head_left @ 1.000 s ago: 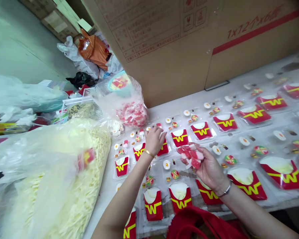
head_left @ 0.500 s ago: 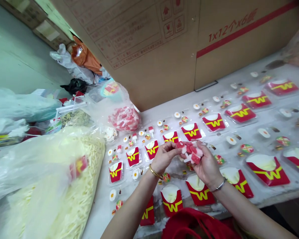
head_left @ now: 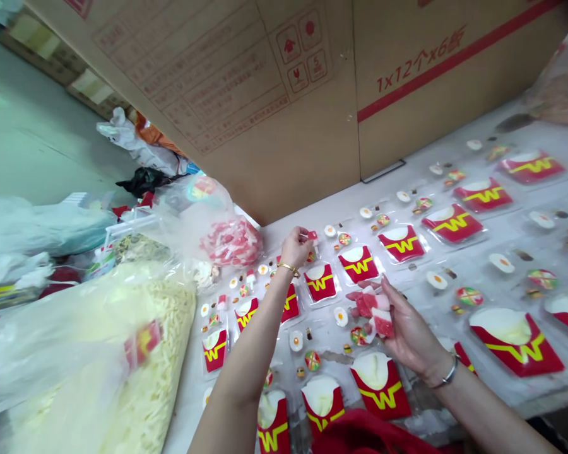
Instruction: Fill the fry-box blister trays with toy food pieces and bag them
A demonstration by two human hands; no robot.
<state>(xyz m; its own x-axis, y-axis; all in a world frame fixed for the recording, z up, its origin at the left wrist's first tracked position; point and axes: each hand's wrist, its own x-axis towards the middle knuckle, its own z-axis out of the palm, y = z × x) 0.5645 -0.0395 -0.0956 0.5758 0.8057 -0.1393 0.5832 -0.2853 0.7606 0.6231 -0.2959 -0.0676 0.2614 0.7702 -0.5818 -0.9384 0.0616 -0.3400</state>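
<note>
My left hand (head_left: 295, 248), with a gold bangle at the wrist, reaches to the back row of clear plastic trays. Its fingertips pinch a small red-and-white toy popsicle (head_left: 312, 236) over one tray. Lower and to the right, my right hand (head_left: 409, 337) cups a cluster of similar toy popsicles (head_left: 378, 310) against its fingers. Around both hands lie rows of trays, each with a red toy fries carton (head_left: 361, 263) marked in yellow. Beside the cartons are toy eggs (head_left: 341, 316), round pizza-like pieces (head_left: 358, 335) and tiny burgers.
A large cardboard box (head_left: 307, 151) stands along the table's back. At its left is a clear bag of red-and-white pieces (head_left: 234, 243). A big bag of pale toy fries (head_left: 170, 340) fills the left side. Another bag (head_left: 561, 94) sits at far right.
My left hand has left my right hand and moved up and left to a back-row tray, carrying one popsicle. My right hand still holds the cluster, slightly lower.
</note>
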